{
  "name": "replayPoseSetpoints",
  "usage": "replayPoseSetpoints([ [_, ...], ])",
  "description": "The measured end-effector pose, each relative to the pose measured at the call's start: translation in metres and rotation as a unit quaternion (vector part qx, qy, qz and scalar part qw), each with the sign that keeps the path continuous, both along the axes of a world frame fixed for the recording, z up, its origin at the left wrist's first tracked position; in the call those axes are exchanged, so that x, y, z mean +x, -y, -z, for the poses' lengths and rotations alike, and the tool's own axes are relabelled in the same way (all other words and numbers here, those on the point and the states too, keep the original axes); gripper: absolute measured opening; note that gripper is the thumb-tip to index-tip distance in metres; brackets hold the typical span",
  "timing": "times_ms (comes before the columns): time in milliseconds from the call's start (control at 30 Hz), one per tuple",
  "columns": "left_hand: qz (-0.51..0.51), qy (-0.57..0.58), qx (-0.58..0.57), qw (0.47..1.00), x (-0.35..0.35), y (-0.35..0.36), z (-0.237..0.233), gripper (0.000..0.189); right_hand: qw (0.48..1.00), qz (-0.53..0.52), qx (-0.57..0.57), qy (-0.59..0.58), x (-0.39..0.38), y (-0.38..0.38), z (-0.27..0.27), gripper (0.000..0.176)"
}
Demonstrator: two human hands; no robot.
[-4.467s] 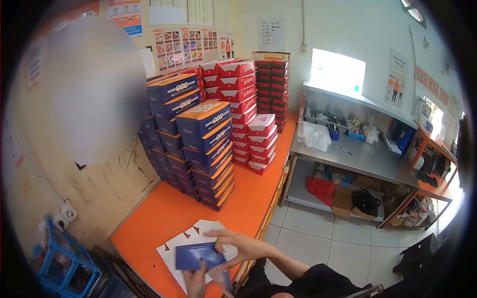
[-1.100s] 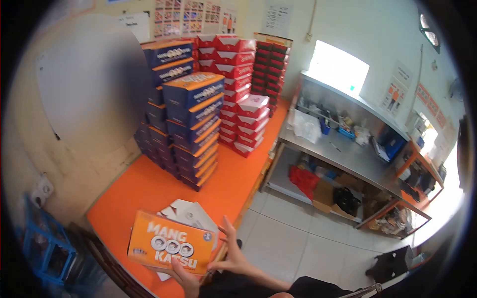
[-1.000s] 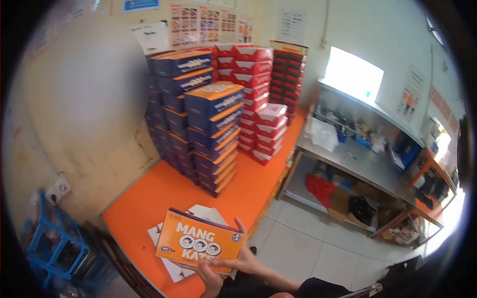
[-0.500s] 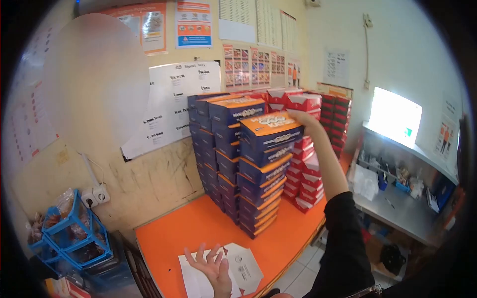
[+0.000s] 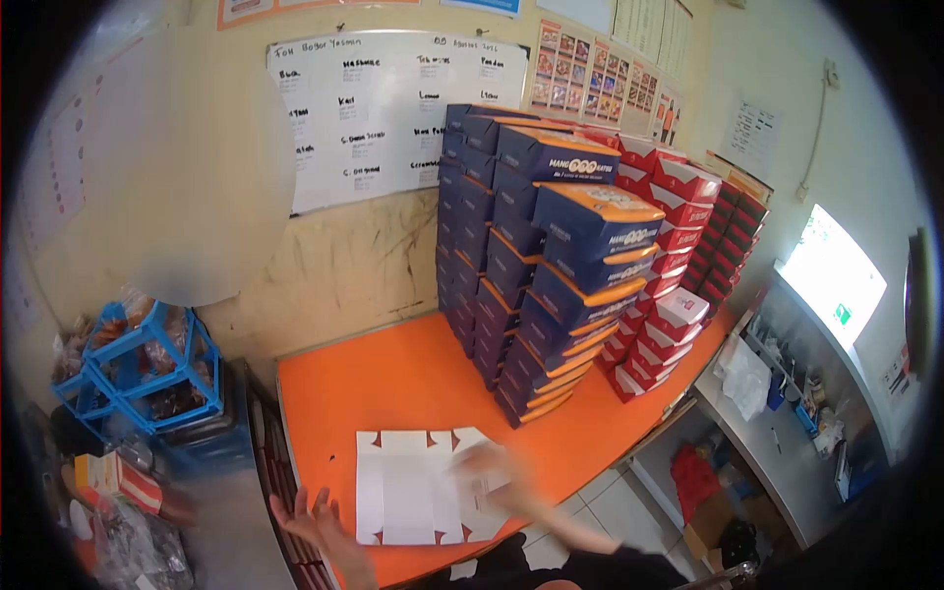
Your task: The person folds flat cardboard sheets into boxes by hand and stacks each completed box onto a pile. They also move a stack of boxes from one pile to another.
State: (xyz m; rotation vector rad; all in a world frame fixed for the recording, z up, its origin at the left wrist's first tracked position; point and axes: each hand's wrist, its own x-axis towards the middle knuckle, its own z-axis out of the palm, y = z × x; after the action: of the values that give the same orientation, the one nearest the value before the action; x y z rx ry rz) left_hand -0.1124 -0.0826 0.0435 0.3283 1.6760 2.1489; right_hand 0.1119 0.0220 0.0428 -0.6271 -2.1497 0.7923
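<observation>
A flat white box blank (image 5: 408, 492) with notched edges lies on the orange table (image 5: 359, 379), close to its near edge. Just left of the blank is my left hand (image 5: 323, 531), its fingers spread and nothing in them. My right hand (image 5: 492, 479) reaches across the printed right flap of the blank; motion smears its fingers. Beyond it rises a tall stack of folded blue and orange boxes (image 5: 597, 236), with more such stacks beside and behind it.
Red and white boxes (image 5: 678, 226) are piled behind the blue ones. A blue plastic rack (image 5: 147, 369) with bagged items stands at the left. To the right runs a metal counter (image 5: 767, 433) holding a plastic bag and small containers. A whiteboard (image 5: 393, 118) hangs on the wall.
My right hand has left the top of the front blue stack and come down onto the white blank. My left hand has moved off the blank to its left side. The view has shifted downward.
</observation>
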Motion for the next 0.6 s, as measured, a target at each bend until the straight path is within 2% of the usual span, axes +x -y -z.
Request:
replayPoseSetpoints([
  [33,0.046,-0.002,0.058,0.997,0.004,-0.002,0.006,0.074,0.996,-0.018,-0.036,0.082,-0.055,0.025,0.065,0.048],
  [67,0.092,-0.004,0.117,0.989,0.009,0.000,0.008,0.068,0.963,0.024,0.099,0.249,-0.084,0.043,0.136,0.050],
  [100,0.094,-0.007,0.116,0.989,0.013,0.003,0.006,0.068,0.949,-0.001,0.050,0.312,-0.090,0.064,0.181,0.050],
  [133,0.136,-0.016,0.108,0.985,0.017,0.005,0.002,0.068,0.930,-0.025,0.003,0.368,-0.098,0.077,0.217,0.051],
  [200,0.203,-0.066,0.127,0.969,0.017,0.007,0.004,0.065,0.950,-0.049,-0.103,0.289,-0.100,0.066,0.283,0.047],
  [233,0.209,-0.067,0.129,0.967,0.017,0.006,0.014,0.065,0.951,-0.043,-0.103,0.287,-0.096,0.062,0.277,0.047],
  [300,0.291,-0.043,0.085,0.952,0.013,0.001,0.034,0.061,0.940,-0.070,-0.148,0.301,-0.090,0.049,0.252,0.045],
  [333,0.304,-0.047,0.085,0.948,0.014,0.001,0.033,0.061,0.942,-0.094,-0.132,0.293,-0.087,0.040,0.239,0.043],
  [367,0.391,-0.007,0.052,0.919,0.018,0.000,0.032,0.059,0.945,-0.081,-0.132,0.287,-0.088,0.033,0.239,0.043],
  [400,0.473,0.034,0.017,0.880,0.022,0.000,0.031,0.057,0.928,-0.084,-0.230,0.280,-0.087,0.021,0.246,0.043],
  [433,0.484,0.030,0.017,0.874,0.025,0.000,0.034,0.057,0.902,-0.089,-0.327,0.268,-0.085,0.011,0.253,0.042],
  [467,0.547,0.012,0.017,0.837,0.028,0.000,0.041,0.056,0.892,-0.074,-0.417,0.156,-0.083,0.010,0.267,0.032],
  [500,0.608,-0.007,0.017,0.794,0.027,-0.001,0.051,0.056,0.895,-0.064,-0.417,0.147,-0.089,0.010,0.277,0.032],
  [533,0.647,-0.049,0.012,0.761,0.024,-0.004,0.067,0.059,0.969,-0.059,-0.224,0.087,-0.096,0.007,0.286,0.027],
  [567,0.660,-0.054,0.017,0.749,0.021,-0.004,0.059,0.059,0.998,-0.047,-0.016,0.030,-0.099,0.000,0.288,0.022],
  [600,0.566,-0.391,-0.025,0.725,0.018,0.002,0.041,0.056,0.980,0.047,-0.095,0.171,-0.101,0.008,0.269,0.018],
])
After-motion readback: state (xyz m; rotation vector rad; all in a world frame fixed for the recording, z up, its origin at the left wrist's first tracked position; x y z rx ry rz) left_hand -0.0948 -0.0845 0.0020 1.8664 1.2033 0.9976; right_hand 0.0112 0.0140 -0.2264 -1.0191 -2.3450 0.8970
